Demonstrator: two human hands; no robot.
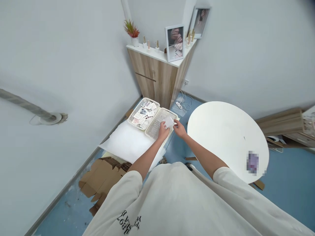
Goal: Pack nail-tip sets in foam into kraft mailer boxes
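Pinching a clear plastic packet, left hand and right hand hover left of the round white table; plastic baskets lie there too, a wood-grain cabinet farther back

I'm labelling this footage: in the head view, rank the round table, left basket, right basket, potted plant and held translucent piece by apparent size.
1. Round table
2. Left basket and right basket: too alike to rank
3. Potted plant
4. Held translucent piece

White-covered surface beneath two cream baskets, side by side at its far end.
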